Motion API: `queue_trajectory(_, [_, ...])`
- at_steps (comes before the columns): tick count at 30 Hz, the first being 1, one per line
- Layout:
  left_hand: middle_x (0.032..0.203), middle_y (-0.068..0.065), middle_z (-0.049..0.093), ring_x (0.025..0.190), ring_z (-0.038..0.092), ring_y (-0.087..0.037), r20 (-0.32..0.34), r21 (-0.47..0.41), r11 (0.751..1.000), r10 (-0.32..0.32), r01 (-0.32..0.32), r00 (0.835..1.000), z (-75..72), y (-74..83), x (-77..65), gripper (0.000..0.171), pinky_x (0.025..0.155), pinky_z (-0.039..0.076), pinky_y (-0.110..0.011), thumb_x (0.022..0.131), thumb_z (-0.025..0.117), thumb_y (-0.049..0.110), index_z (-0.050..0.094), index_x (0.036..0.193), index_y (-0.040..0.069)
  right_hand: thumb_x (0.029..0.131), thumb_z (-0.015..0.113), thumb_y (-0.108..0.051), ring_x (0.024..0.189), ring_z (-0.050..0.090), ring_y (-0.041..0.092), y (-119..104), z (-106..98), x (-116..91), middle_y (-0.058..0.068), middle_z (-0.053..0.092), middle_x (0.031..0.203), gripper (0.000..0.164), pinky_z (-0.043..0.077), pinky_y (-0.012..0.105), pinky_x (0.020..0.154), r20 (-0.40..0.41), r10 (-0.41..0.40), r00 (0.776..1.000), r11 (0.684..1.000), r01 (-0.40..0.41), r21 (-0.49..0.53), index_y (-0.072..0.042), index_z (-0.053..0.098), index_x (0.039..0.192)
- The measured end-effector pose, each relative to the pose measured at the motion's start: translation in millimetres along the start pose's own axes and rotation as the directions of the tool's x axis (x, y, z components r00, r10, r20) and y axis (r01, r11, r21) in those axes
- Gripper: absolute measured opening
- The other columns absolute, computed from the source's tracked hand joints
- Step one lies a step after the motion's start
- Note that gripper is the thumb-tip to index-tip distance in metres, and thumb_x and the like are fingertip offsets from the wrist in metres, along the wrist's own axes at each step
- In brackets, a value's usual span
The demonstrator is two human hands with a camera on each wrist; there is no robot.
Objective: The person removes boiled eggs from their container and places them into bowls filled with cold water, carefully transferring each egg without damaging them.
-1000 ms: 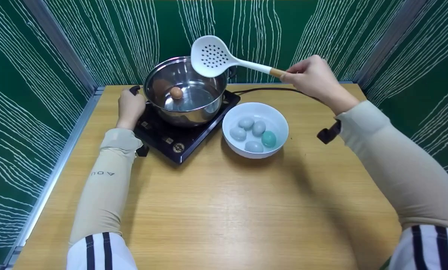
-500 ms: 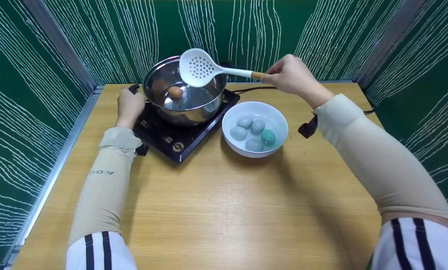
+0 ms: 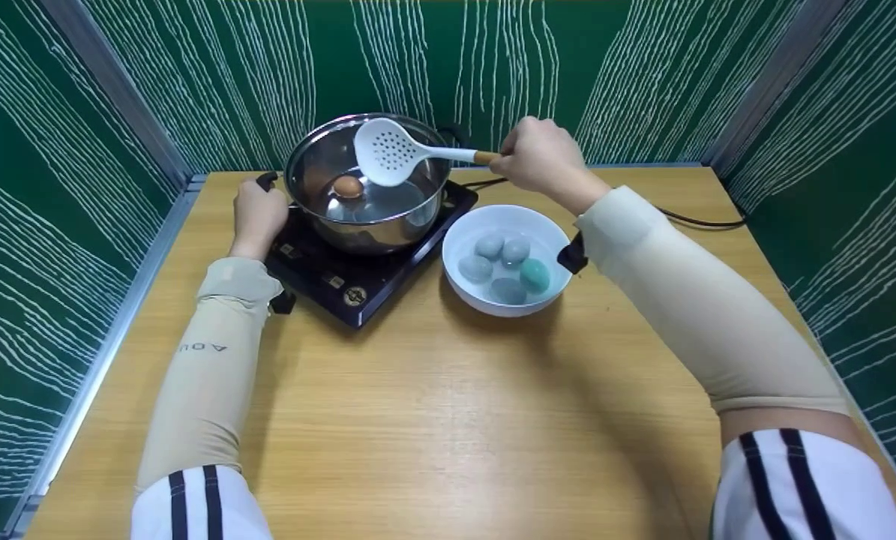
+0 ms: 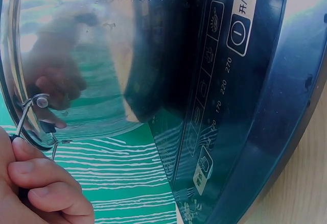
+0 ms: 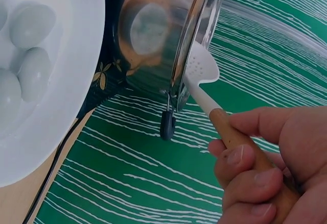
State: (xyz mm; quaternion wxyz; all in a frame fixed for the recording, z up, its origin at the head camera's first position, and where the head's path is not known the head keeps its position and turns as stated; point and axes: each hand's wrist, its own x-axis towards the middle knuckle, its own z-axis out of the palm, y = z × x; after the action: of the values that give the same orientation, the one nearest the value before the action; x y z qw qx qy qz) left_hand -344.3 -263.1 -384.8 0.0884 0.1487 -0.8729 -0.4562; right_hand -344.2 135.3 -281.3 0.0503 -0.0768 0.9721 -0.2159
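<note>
My left hand [image 3: 259, 214] grips the black side handle of a steel pot [image 3: 373, 232]; in the left wrist view its fingers [image 4: 51, 196] curl round that handle. In my right hand [image 3: 541, 157] is a white slotted skimmer [image 3: 391, 152], held by its wooden handle [image 5: 240, 142]. The skimmer's head is over the pot's opening, its bowl tilted. One brown egg [image 3: 348, 187] lies inside the pot, left of the skimmer and apart from it as far as I can tell.
The pot stands on a black induction cooker [image 3: 328, 281]. To its right, a white bowl [image 3: 455, 281] holds several pale eggs [image 3: 476, 268] and one green egg [image 3: 534, 275]. A black cord [image 3: 699, 221] runs along the back of the wooden table [image 3: 418, 420], before green walls.
My right hand has moved left and slightly down, bringing the skimmer's head from above the pot's far rim down over its opening. My left hand has stayed on the pot handle.
</note>
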Motion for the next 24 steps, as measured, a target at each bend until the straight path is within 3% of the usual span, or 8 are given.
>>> queue_trajectory(3, [0.103, -0.007, 0.047, 0.100, 0.047, -0.028, 0.006, 0.006, 1.000, -0.005, 0.005, 1.000, -0.6, 0.0, 0.8, 0.045, 0.092, 0.039, -0.038, 0.102, 0.037, 0.014, 0.054, 0.140, -0.004, 0.108, 0.066, -0.029, 0.090, 0.059, 0.026, -5, 4, 3, 0.014, 0.074, 0.111, 0.033, 0.048, 0.034, 0.072, 0.003, 0.000, 1.000, 1.000, 0.000, -0.017, -0.004, 0.079, 0.124])
queue_trajectory(11, [0.117, -0.012, 0.053, 0.107, 0.048, -0.027, 0.015, -0.004, 1.000, -0.022, 0.022, 1.000, 0.3, 0.4, 0.8, 0.048, 0.099, 0.040, -0.041, 0.103, 0.037, 0.014, 0.051, 0.145, -0.005, 0.107, 0.068, -0.030, 0.091, 0.060, 0.025, -17, 13, 8, 0.011, 0.076, 0.108, 0.031, 0.050, 0.034, 0.074, 0.013, -0.001, 1.000, 0.999, 0.001, -0.035, -0.006, 0.080, 0.122])
queue_trajectory(16, [0.110, -0.010, 0.050, 0.106, 0.047, -0.027, -0.003, -0.002, 1.000, -0.014, 0.014, 1.000, 0.9, -0.2, 0.3, 0.037, 0.098, 0.040, -0.042, 0.102, 0.037, 0.013, 0.054, 0.131, -0.002, 0.107, 0.067, -0.029, 0.087, 0.059, 0.025, -23, 19, 11, 0.010, 0.073, 0.100, 0.029, 0.048, 0.034, 0.072, -0.002, -0.007, 1.000, 0.999, 0.007, -0.033, -0.006, 0.081, 0.118])
queue_trajectory(22, [0.099, -0.005, 0.040, 0.100, 0.044, -0.027, -0.015, -0.011, 1.000, 0.001, -0.001, 1.000, 0.8, -1.0, 0.5, 0.010, 0.091, 0.036, -0.039, 0.103, 0.038, 0.014, 0.046, 0.107, 0.010, 0.108, 0.064, -0.028, 0.089, 0.061, 0.025, -28, 27, 15, 0.010, 0.073, 0.104, 0.028, 0.049, 0.035, 0.074, -0.006, -0.025, 1.000, 0.999, 0.025, -0.044, -0.006, 0.078, 0.120])
queue_trajectory(24, [0.098, -0.005, 0.040, 0.099, 0.044, -0.027, -0.018, -0.013, 1.000, 0.003, -0.003, 1.000, 1.1, -1.0, 0.7, 0.008, 0.090, 0.036, -0.039, 0.103, 0.038, 0.015, 0.045, 0.104, 0.012, 0.108, 0.064, -0.028, 0.089, 0.061, 0.025, -29, 29, 16, 0.009, 0.072, 0.103, 0.027, 0.048, 0.036, 0.074, -0.005, -0.034, 0.999, 0.998, 0.034, -0.056, -0.007, 0.077, 0.120])
